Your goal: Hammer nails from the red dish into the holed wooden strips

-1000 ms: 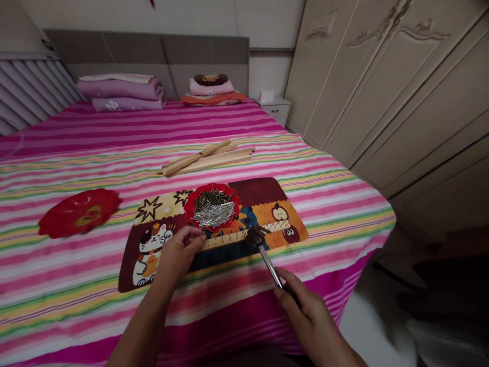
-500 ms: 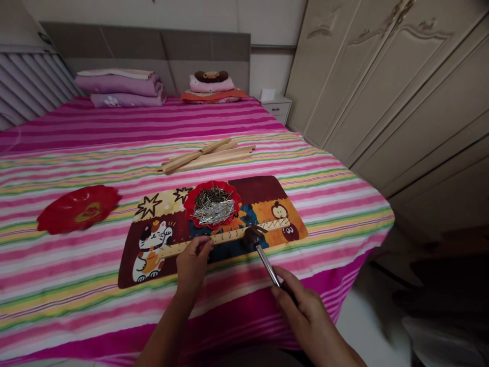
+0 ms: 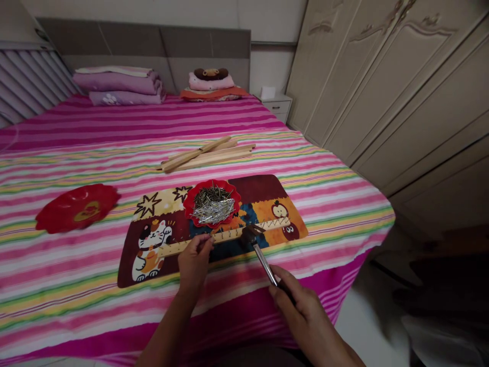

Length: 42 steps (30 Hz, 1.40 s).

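Observation:
A narrow wooden strip (image 3: 231, 234) lies across a patterned mat (image 3: 257, 188), with a row of nails standing up along it. My left hand (image 3: 196, 260) rests over the strip left of its middle, thumb and fingers pinched together. Whatever is between those fingertips is too small to make out. My right hand (image 3: 301, 300) is closed around the handle of a hammer (image 3: 263, 260). The dark hammer head is just over the strip, right of my left hand; I cannot tell whether it touches. Behind the strip, a red scalloped bowl (image 3: 187, 206) holds many nails (image 3: 214, 206), some dark, some silvery.
A red plate (image 3: 57, 211) sits on the striped bedspread (image 3: 84, 265) at the left. Beyond the mat lies a pile of wooden strips (image 3: 214, 155). Folded bedding (image 3: 118, 84) is stacked by the headboard. A wardrobe (image 3: 382, 92) stands at the right.
The hammer and my right hand have shifted slightly left. My left hand stays almost in place, still pinched over the strip.

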Available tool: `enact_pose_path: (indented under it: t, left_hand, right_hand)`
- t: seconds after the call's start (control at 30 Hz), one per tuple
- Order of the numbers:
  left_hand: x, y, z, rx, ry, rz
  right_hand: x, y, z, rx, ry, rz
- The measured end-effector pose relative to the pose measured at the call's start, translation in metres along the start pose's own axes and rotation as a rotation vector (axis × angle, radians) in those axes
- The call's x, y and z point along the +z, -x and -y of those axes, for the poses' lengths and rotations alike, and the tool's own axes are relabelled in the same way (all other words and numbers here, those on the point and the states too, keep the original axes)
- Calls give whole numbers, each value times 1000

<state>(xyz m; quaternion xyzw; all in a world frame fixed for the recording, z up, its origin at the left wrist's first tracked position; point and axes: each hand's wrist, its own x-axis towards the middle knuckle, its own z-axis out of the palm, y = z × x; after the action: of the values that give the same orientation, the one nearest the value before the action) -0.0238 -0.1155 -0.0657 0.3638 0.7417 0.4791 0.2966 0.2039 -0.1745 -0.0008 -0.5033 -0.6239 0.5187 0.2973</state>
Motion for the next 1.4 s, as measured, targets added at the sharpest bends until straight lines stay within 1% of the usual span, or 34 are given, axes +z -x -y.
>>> enact_pose_path:
  t: [0.1, 0.2, 0.3, 0.4, 0.5, 0.6, 0.67, 0.77, 0.83, 0.97, 1.03, 1.1, 1.2, 1.27, 1.33, 1.4]
  left_hand:
    - [0, 2, -2, 49, -84, -13]
    - [1, 4, -1, 158, -172, -27]
    - [3, 4, 5, 278, -229, -35]
    - [6, 4, 11, 341, -266, -45]
    - [6, 4, 14, 348, -273, -52]
    - [5, 5, 14, 347, -279, -51]
    - [5, 5, 13, 349, -285, -56]
    - [5, 4, 11, 345, -307, -58]
    - [5, 4, 10, 343, -320, -59]
    - [4, 5, 8, 336, -303, -35]
    - [0, 7, 4, 314, -290, 2]
    - [-8, 9, -2, 307, -310, 12]
    - [-23, 1, -18, 376, -404, -53]
    - [-31, -13, -31, 447, -504, -90]
    - [-34, -33, -44, 495, -672, -82]
    - [-31, -52, -53, 518, -899, -58]
  right_hand:
    - [2, 0, -1, 6, 0, 6]
    - [3, 1, 0, 9, 28, 10]
    - [5, -2, 7, 1, 55, 4]
    - [8, -7, 19, -20, 46, 46]
    - [13, -14, 29, -53, 46, 105]
    - [20, -20, 32, -122, 74, 72]
    - [24, -24, 32, -142, 98, 67]
    - [29, -28, 32, -120, 154, 116]
    - [29, -27, 32, -117, 170, 123]
    - [25, -18, 30, -118, 127, 74]
    - [19, -12, 28, -101, 89, 45]
    - [14, -6, 24, -63, 58, 15]
    - [9, 1, 16, -13, 32, -54]
    - [7, 3, 10, -2, 15, -99]
    - [7, 4, 5, 13, 2, -113]
    - [7, 5, 2, 23, -1, -117]
